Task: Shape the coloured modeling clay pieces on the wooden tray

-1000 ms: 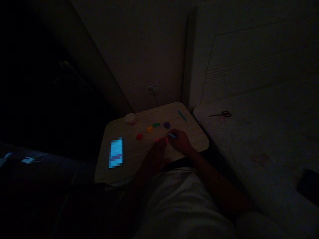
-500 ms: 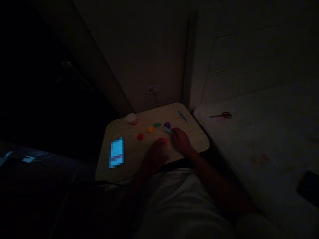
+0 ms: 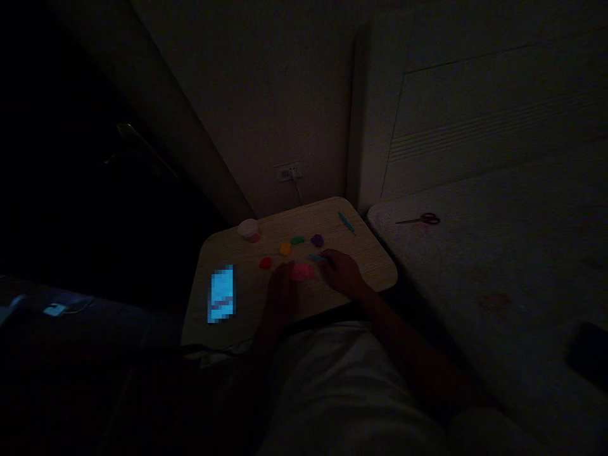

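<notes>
On the small table (image 3: 251, 310) a flattened pink piece (image 3: 303, 272) lies between my hands; it looks like modelling clay. My left hand (image 3: 282, 288) rests at its left edge with fingers stretched out, apparently touching it. In my right hand (image 3: 342, 272) is a thin light-blue modelling tool (image 3: 317, 258), its tip pointing left just above the pink piece. Beyond them sit small lumps: red (image 3: 265, 263), orange (image 3: 285, 249), green (image 3: 297, 240) and purple (image 3: 317, 240). Dim light hides the finger details.
A pale tub (image 3: 248, 229) stands at the table's back left, and a glowing blurred phone (image 3: 221, 294) lies at the left. Another blue tool (image 3: 347, 223) is at the back right. Scissors (image 3: 427, 219) lie on the pale surface to the right. A wall socket (image 3: 289, 171) holds a plug.
My left hand has moved left off the pink piece, which now shows more fully and looks flat. The tool in my right hand has shifted slightly left and nearer to me.
</notes>
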Demonstrator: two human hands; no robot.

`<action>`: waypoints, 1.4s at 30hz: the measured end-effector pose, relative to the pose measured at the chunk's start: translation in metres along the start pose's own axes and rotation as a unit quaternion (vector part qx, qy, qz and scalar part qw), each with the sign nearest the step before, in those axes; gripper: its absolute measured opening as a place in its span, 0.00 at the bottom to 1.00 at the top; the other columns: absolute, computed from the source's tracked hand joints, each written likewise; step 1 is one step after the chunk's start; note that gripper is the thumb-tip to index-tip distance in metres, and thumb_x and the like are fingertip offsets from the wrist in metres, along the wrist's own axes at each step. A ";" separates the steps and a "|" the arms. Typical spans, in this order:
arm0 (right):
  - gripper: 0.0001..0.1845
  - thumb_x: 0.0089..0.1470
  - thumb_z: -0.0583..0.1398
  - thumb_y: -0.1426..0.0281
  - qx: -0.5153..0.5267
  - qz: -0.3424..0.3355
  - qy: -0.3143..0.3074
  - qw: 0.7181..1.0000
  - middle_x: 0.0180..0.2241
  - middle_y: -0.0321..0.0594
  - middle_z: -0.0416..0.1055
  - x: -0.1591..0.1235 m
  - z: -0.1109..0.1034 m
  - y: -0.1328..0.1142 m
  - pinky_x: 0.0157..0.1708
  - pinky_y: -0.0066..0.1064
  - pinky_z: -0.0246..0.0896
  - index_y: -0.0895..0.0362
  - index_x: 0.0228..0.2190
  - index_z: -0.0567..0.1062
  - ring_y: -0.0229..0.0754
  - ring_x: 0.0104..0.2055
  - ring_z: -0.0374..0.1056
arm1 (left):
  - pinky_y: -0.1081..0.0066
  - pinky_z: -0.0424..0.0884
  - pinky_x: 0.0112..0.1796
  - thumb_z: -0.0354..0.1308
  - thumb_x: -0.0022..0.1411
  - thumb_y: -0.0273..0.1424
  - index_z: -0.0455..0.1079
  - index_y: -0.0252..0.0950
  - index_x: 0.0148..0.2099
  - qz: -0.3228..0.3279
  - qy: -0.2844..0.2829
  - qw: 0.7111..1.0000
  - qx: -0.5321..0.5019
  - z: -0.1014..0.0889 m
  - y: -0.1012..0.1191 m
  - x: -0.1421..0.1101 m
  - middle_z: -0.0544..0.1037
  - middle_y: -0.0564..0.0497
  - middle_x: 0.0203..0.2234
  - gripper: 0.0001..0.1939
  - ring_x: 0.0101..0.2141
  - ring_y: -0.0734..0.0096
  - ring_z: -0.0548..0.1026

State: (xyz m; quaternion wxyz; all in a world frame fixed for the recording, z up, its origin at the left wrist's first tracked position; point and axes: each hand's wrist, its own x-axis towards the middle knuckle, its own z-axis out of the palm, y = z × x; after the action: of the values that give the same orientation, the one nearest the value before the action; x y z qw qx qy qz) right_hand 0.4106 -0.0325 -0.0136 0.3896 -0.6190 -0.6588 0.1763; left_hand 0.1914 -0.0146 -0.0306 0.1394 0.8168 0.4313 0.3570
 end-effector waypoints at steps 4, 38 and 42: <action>0.14 0.62 0.56 0.69 -0.004 -0.004 0.008 1.000 0.46 0.45 0.79 -0.001 0.000 -0.001 0.46 0.35 0.63 0.54 0.46 0.78 0.49 0.46 0.73 | 0.54 0.68 0.57 0.51 0.69 0.30 0.68 0.37 0.58 -0.032 -0.006 0.999 -0.038 -0.004 0.002 0.004 0.75 0.41 0.52 0.17 0.53 0.57 0.72; 0.09 0.54 0.64 0.63 0.201 -0.021 -0.001 0.979 0.33 0.40 0.81 0.013 0.016 0.008 0.35 0.30 0.64 0.56 0.34 0.80 0.44 0.34 0.74 | 0.72 0.72 0.35 0.71 0.50 0.39 0.70 0.36 0.39 -0.180 0.074 0.889 -0.415 0.021 0.017 0.046 0.79 0.49 0.33 0.19 0.33 0.68 0.77; 0.10 0.54 0.64 0.63 0.251 -0.010 -0.001 0.968 0.34 0.40 0.80 0.013 0.015 0.008 0.38 0.32 0.65 0.56 0.34 0.79 0.44 0.36 0.73 | 0.70 0.72 0.37 0.65 0.55 0.40 0.74 0.35 0.37 -0.163 0.038 0.918 -0.360 0.014 0.023 0.045 0.79 0.49 0.32 0.14 0.34 0.67 0.76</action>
State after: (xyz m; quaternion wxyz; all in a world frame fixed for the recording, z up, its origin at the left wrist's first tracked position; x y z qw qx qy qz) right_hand 0.4063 -0.0151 -0.0253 0.5334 -0.4947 -0.6002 0.3324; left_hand 0.2318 0.0092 -0.0073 0.4635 0.6158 0.4058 0.4912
